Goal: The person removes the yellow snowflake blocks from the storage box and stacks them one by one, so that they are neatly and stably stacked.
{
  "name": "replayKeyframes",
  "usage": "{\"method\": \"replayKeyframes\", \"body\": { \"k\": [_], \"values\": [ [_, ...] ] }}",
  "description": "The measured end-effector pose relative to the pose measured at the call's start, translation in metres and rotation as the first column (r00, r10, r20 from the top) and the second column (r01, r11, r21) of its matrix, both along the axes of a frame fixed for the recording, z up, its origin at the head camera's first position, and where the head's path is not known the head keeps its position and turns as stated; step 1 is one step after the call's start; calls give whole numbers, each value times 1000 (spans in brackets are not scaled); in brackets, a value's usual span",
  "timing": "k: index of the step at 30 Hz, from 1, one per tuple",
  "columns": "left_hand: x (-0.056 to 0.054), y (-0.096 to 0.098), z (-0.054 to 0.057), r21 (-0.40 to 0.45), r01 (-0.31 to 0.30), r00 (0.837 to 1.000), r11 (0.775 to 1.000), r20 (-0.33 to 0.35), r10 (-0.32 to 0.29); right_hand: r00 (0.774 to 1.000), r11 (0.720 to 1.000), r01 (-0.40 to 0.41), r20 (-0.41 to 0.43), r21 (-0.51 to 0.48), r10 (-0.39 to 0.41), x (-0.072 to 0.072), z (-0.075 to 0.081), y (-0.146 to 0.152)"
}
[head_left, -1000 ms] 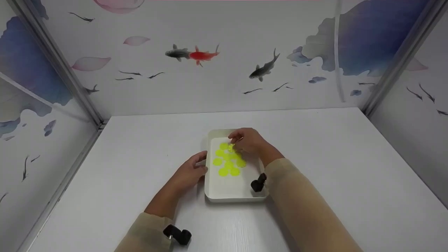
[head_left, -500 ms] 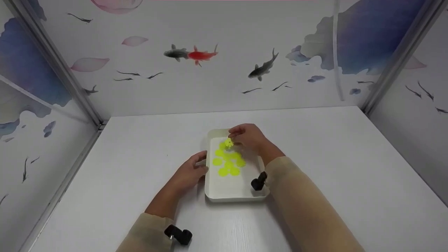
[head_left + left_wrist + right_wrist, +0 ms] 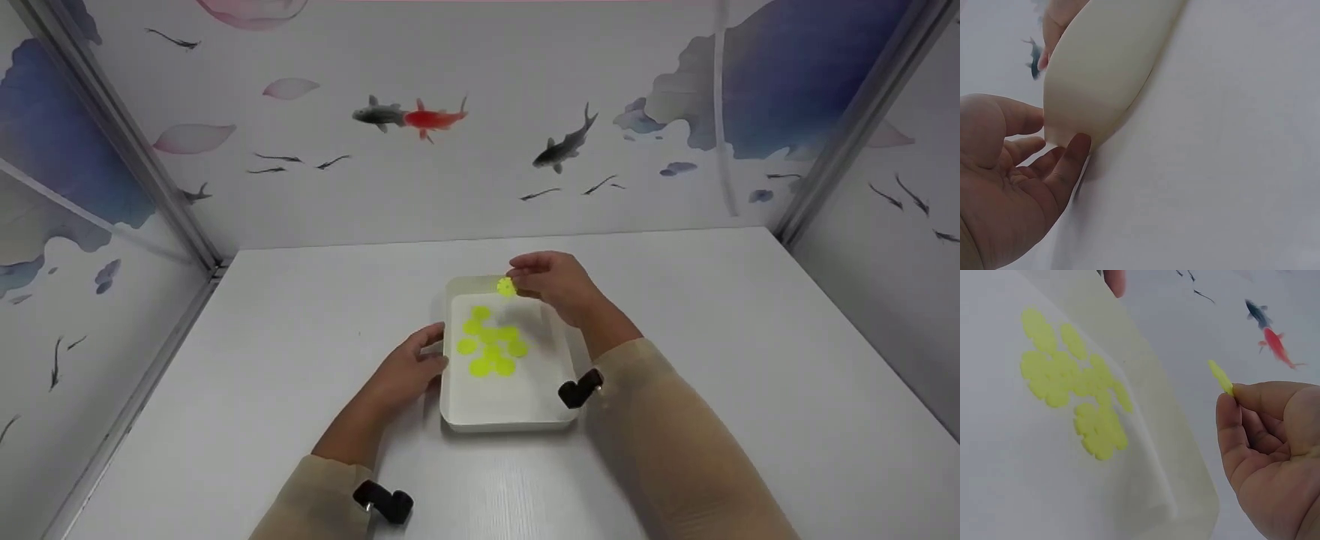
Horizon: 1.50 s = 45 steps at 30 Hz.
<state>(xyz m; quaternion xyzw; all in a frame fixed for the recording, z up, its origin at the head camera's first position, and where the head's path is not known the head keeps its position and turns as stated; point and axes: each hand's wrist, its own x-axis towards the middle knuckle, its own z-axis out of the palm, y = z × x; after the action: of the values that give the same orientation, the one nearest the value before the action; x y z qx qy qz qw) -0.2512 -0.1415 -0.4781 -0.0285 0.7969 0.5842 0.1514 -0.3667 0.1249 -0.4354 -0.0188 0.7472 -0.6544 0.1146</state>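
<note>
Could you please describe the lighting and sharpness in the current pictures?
Head view: soft shadow in the tray near the right hand, yellow pieces bright and merging; left wrist: dim, shadow beside the left hand; right wrist: pale, slightly soft edges.

In the head view, the right hand (image 3: 553,285) covers the far right corner of the off-white, rectangular tray with rounded corners (image 3: 495,405) and part of the thin yellow notched disc (image 3: 505,286) it pinches. The flat yellow discs in the tray (image 3: 491,349) blur together, their number unclear. The bottom edge crops both beige cloth sleeves (image 3: 682,435). In the left wrist view, the tray's wall hides its contents; the left edge crops the left hand (image 3: 1016,180). In the right wrist view, the pinched disc's face is mostly turned from sight.
</note>
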Motion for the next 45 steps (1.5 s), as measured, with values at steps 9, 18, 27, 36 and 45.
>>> {"method": "replayKeyframes", "body": {
  "k": [9,18,27,36,45],
  "values": [
    [0,0,1,-12,-3,1000,1000,-2,3,994,994,106,18,5,-106,12,-2,43],
    [0,0,1,-36,-11,1000,999,0,11,985,986,164,56,41,-166,22,-9,80],
    [0,1,2,-31,-3,1000,1000,4,4,978,983,184,98,26,-186,26,-16,103],
    [0,0,1,-44,-8,1000,999,3,8,969,978,200,136,62,-207,23,-31,123],
    [1,1,2,-27,-5,1000,1000,9,6,951,948,224,164,225,-263,23,-42,133]
  ]
}}
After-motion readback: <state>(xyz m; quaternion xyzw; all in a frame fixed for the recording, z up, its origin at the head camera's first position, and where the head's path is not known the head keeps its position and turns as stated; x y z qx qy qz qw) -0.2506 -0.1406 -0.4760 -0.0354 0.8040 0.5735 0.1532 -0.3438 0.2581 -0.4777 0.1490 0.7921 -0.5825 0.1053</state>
